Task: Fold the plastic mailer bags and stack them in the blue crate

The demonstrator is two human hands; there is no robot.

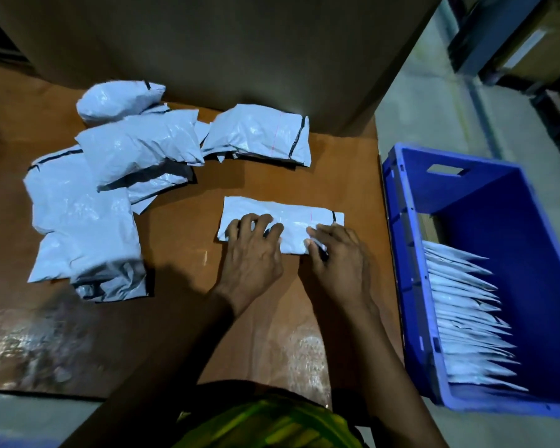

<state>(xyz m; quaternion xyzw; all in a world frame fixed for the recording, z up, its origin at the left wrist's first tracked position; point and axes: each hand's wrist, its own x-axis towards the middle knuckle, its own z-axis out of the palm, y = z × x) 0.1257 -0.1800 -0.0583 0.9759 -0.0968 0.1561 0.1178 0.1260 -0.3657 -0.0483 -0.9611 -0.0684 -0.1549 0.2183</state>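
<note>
Head view, looking down on a brown table (181, 318). One mailer bag (291, 215), white-grey, folded into a long flat strip, lies near the table's right edge, well short of the blue crate (398, 253). Left hand (251, 253) rests on the strip's left half: fingers spread and slightly arched, tips pressing the plastic down and gripping nothing. Right hand (340, 260) is at the strip's near right part, with the fingers on top and the thumb at the near edge. It appears to pinch the folded edge, though motion blur makes the contact hard to confirm. A dark seal line shows at the strip's right end. To the left and behind, a loose pile of unfolded bags (110, 176) overlaps in several layers, some showing dark grey inner faces. One puffy bag (259, 137) sits apart from the pile toward the back, just in front of a large cardboard box (207, 43). The crate stands on the pale floor (434, 108) beside the table. Inside it, a row of folded bags (466, 318) leans against the left wall and fills the near half, while the far half shows the bare blue bottom. A green patterned garment (272, 425) is at the lower edge of the frame.
</note>
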